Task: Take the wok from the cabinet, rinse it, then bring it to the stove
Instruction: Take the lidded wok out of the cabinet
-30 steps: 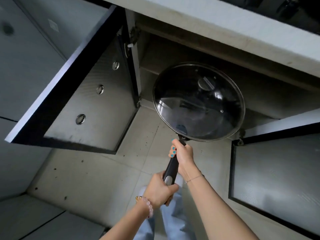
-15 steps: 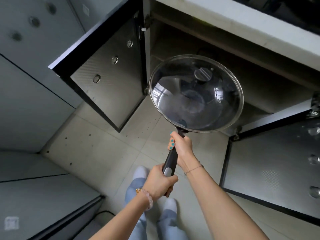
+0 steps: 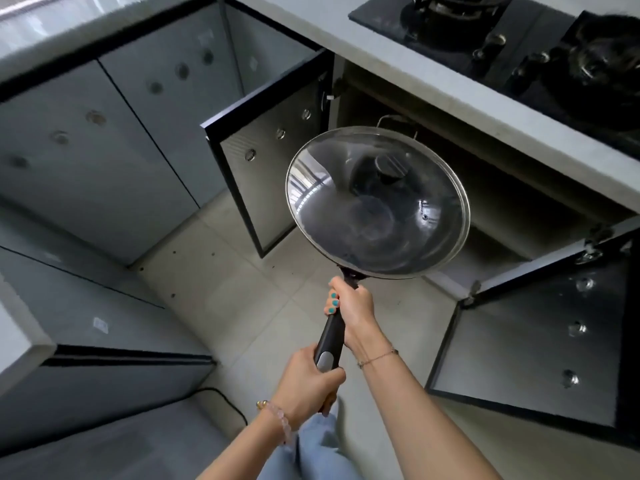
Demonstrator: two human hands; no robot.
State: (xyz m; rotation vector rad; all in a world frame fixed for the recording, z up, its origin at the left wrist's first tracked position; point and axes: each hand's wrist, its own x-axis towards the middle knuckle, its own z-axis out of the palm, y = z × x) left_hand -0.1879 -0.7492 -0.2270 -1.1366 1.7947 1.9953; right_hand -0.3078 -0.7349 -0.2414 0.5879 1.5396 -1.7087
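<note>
A lidded wok (image 3: 349, 251) is held out over the tiled floor (image 3: 225, 289), just in front of an open cabinet (image 3: 491, 188) under the countertop (image 3: 398, 74). The pan is seen a little to the 2 o'clock side of the frame's middle and is covered by a glass lid (image 3: 429, 202) with a dark knob (image 3: 389, 166).

Its long black handle (image 3: 332, 336) runs down toward 7 o'clock and is gripped by both hands. The right hand (image 3: 353, 310) is wrapped around the handle close to the pan, fingers curled fully round it. The left hand (image 3: 306, 386) is clenched around the handle's far end, at 6 o'clock from the right one. A beaded bracelet (image 3: 282, 422) is worn on the left wrist and a thin chain (image 3: 377, 356) on the right.

The cabinet's two doors are swung wide: the left door (image 3: 273, 168) is seen at 9 o'clock from the wok, the right door (image 3: 530, 358) at 4 o'clock. A black stove (image 3: 485, 29) is set into the countertop at 1 o'clock, with a dark pot (image 3: 595, 71) on it at the frame's 2 o'clock edge. Closed cabinet fronts (image 3: 86, 161) are lined up at 10 o'clock.
</note>
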